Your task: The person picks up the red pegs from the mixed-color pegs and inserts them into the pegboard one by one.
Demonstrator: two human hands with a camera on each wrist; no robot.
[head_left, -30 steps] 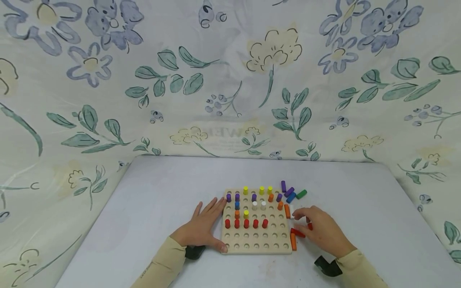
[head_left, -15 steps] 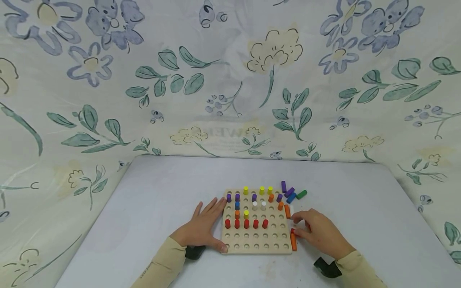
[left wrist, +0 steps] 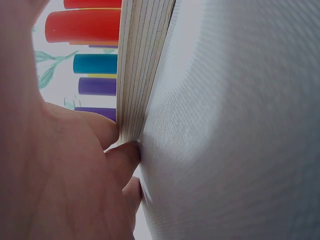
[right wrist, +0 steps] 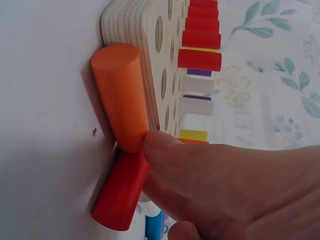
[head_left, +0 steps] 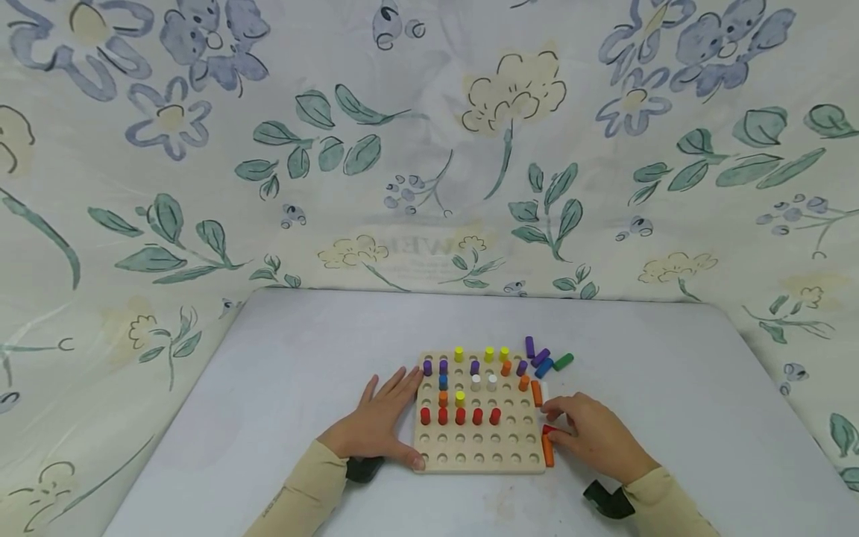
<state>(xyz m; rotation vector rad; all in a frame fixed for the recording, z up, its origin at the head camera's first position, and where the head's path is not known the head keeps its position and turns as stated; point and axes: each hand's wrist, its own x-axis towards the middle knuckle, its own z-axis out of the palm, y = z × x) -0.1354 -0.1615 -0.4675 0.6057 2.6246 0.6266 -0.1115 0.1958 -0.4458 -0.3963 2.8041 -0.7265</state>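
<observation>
A wooden pegboard [head_left: 468, 447] lies on the table with coloured pegs standing in some holes, among them a row of red ones. Spread along its left side is my left hand [head_left: 376, 425], thumb near the front corner. In the left wrist view, fingertips [left wrist: 125, 155] meet the board's layered edge [left wrist: 140, 60]. Beside the right side, my right hand [head_left: 597, 432] pinches one end of a lying red peg [right wrist: 120, 195] between thumb [right wrist: 162, 142] and finger. An orange peg [right wrist: 120, 100] lies against the board, its end meeting the red peg and thumb tip.
By the board's right edge lie another orange peg [head_left: 537, 394] and a white peg [head_left: 545, 391]. Purple pegs [head_left: 540, 357], a blue peg [head_left: 544, 368] and a green peg [head_left: 564, 362] lie loose off the back right corner. A flowered cloth [head_left: 416, 149] hangs behind.
My right hand has shifted slightly toward the board and down, its thumb and fingers coming onto the red peg beside the orange one. The left hand keeps its place.
</observation>
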